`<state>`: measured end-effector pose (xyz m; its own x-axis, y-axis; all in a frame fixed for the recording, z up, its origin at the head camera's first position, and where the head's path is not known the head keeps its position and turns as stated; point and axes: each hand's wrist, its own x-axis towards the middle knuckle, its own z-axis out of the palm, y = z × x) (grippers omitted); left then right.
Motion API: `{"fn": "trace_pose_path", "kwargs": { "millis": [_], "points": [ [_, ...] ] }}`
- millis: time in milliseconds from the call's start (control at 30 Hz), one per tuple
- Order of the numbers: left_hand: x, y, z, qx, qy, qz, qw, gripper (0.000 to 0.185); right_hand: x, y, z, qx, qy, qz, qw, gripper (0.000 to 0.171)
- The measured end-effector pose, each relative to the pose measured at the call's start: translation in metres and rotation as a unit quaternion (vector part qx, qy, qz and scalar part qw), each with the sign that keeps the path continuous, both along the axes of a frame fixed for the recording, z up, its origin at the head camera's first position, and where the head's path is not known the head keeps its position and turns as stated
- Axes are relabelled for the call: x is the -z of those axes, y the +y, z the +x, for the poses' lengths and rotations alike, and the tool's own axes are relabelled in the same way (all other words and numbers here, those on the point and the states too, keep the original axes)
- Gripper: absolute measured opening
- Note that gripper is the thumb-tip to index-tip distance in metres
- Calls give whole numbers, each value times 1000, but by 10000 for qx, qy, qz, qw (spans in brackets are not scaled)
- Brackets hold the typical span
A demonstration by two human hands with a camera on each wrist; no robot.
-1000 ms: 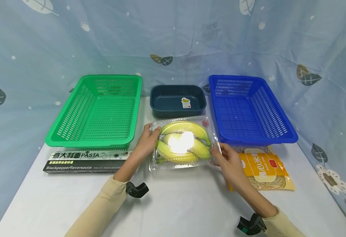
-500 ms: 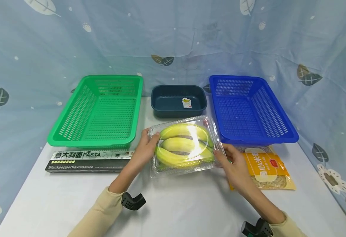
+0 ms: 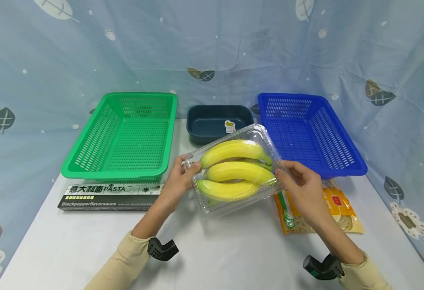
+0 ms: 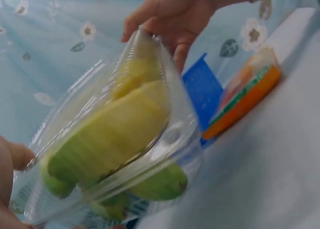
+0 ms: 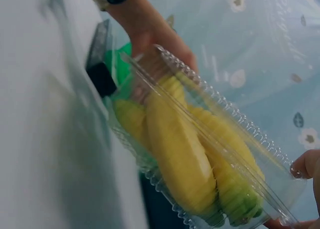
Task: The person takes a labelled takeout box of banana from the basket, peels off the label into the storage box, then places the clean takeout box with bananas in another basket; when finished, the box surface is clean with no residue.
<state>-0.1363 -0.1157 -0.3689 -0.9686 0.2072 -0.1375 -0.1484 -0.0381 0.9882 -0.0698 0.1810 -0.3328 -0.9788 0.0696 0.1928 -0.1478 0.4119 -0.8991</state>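
A clear plastic clamshell box (image 3: 268,139) holds several yellow bananas (image 3: 239,172) with greenish ends. It is held above the white table between both hands, its right end higher in the head view. My left hand (image 3: 178,181) grips the left end, thumb on the lid and fingers mostly hidden below. At the other end my right hand (image 3: 305,189) pinches the box's edge with thumb and fingers. In the left wrist view the box (image 4: 181,124) appears side-on, its lid seemingly down over the bananas. The right wrist view shows the bananas (image 5: 180,149) through the clear wall.
A green basket (image 3: 117,175) stands back left and a blue basket (image 3: 315,170) back right. Between them sits a dark blue tray (image 3: 212,139) with a banana sticker. A pasta box (image 3: 107,197) lies left; an orange noodle bag (image 3: 342,207) lies right, partly behind the right forearm.
Both hands have turned the banana box anticlockwise, raising its right end. My right hand has moved up and to the right, and more of the noodle bag's left edge shows.
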Motion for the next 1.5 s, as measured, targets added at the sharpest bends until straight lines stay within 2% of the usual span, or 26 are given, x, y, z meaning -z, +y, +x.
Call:
{"fn": "trace_pose_path", "kwargs": {
  "millis": [233,433,733,900,1067,1267,1500],
  "points": [
    [-8,0,-1,381,-75,467,9982,58,-22,13,-10,249,106,226,9994,32],
    [-15,-1,-4,565,-186,802,9950,54,-33,18,-23,70,306,105,9995,30],
    [-19,-5,-3,366,139,1167,9924,51,-58,10,-49,-165,264,145,9994,35],
    [-23,-11,-4,505,324,1176,9912,55,-73,4,-63,-377,257,223,9987,35],
    [-31,-18,-7,664,692,1083,9895,61,-88,-1,-80,-784,147,131,9967,38],
    [-45,-28,-10,373,932,942,9905,59,-105,-15,-99,-1035,104,-110,9945,41],
    [-58,-41,-14,79,1052,1093,9884,56,-124,-30,-119,-1294,-94,-471,9904,44]
  ]
}}
